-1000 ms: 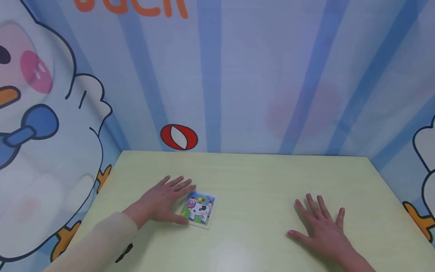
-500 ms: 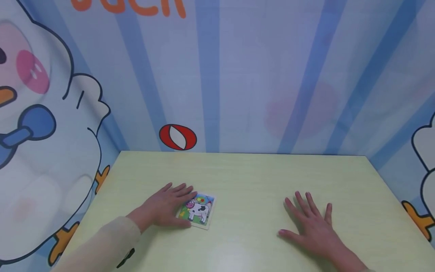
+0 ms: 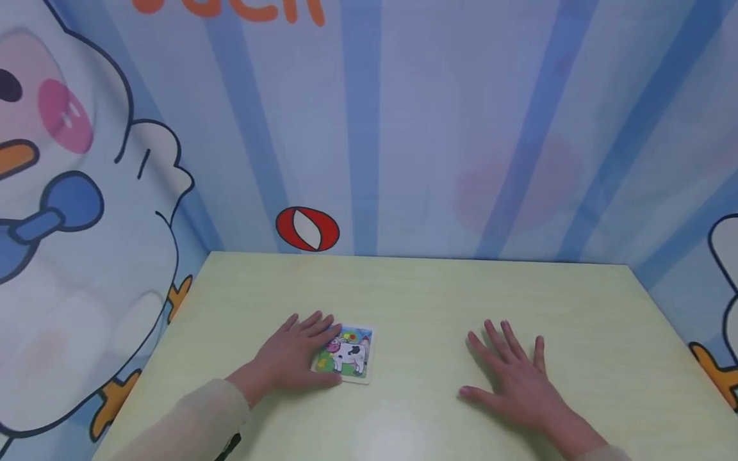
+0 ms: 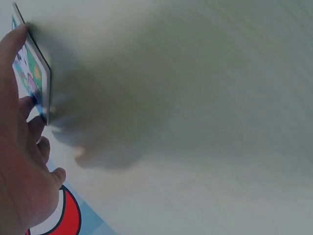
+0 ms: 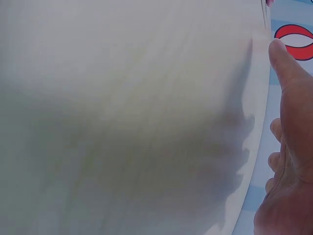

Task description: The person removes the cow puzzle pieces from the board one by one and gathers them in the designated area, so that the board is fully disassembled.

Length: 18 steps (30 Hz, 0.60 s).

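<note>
A small square picture puzzle board (image 3: 350, 353) shows a cartoon black-and-white cow and has a pale rim. It lies left of the middle of the table. My left hand (image 3: 294, 358) reaches over its left side, fingers spread and mostly straight. In the left wrist view the thumb tip is at one edge of the puzzle board (image 4: 33, 73) and the forefinger is by the opposite edge, with the palm partly covering the picture. Over on the right, my right hand (image 3: 521, 384) has its fingers spread over the table, holding nothing.
The pale yellow table (image 3: 421, 301) meets a blue striped backdrop (image 3: 415, 128) at its far edge. A large printed white bird (image 3: 127, 269) is on the left wall, and a red-and-white ball print (image 3: 307, 228) sits above the table's back edge.
My right hand has moved left toward the middle of the table. My left hand has come slightly lower and further right over the puzzle board. The head view has shifted a little.
</note>
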Available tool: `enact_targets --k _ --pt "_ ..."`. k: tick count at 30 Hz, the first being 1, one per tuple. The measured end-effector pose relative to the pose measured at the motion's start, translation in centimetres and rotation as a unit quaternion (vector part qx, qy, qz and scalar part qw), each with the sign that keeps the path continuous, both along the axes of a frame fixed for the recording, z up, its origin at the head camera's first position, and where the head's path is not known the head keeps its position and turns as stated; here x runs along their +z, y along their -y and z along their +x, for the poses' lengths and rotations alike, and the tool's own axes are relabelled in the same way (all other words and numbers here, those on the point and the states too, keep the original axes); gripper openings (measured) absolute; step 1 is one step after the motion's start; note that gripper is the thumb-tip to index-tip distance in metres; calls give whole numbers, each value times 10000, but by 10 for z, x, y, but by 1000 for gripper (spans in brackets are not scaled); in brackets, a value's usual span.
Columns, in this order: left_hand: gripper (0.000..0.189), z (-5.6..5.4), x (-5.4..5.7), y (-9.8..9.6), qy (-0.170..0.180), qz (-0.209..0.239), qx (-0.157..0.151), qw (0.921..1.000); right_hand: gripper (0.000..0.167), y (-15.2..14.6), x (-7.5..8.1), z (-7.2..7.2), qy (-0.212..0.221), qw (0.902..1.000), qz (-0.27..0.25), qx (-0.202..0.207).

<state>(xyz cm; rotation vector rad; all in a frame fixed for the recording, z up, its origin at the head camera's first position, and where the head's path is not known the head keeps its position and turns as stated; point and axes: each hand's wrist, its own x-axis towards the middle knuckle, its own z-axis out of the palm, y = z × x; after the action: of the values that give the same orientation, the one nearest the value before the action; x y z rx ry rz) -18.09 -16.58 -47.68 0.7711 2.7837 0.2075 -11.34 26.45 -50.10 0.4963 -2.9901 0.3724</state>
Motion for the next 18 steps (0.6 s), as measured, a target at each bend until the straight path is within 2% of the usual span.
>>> enact_targets --k 8,18 --pt "97 14 -7 -18 -176 96 411 9990 94 16 11 -9 46 9997 -140 216" --pt "97 20 -13 -24 -215 244 580 9978 96 34 19 -20 -6 9984 -64 560"
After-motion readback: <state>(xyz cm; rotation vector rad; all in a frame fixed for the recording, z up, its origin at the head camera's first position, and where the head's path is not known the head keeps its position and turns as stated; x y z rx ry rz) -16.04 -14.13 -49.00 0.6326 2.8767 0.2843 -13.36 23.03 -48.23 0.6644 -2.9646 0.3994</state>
